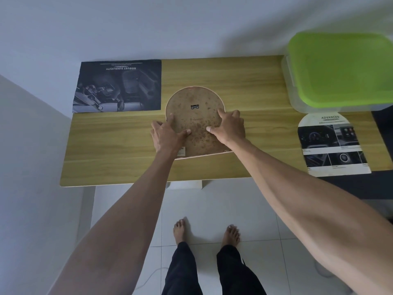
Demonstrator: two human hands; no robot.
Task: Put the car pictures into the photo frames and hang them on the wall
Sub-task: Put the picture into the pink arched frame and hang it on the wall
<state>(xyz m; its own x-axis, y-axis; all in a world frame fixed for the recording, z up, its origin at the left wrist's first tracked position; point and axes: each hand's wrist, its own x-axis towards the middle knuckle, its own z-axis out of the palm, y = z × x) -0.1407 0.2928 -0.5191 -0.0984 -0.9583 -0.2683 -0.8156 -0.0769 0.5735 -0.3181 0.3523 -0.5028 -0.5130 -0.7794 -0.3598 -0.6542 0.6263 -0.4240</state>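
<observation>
An arch-shaped photo frame [195,116] lies face down in the middle of the wooden table [119,145], showing its stained brown backing and a small metal hanger. My left hand [165,135] presses on its lower left edge with the thumb on the backing. On the lower right edge rests my right hand [228,126], fingers spread on the board. A dark rectangular car interior picture [118,87] lies at the table's back left. An arch-cut car picture [333,145] lies at the right edge, partly overhanging.
A clear plastic box with a green lid [340,69] stands at the table's back right. The wall runs right behind the table. My bare feet stand on white floor tiles [202,201] below the table's front edge.
</observation>
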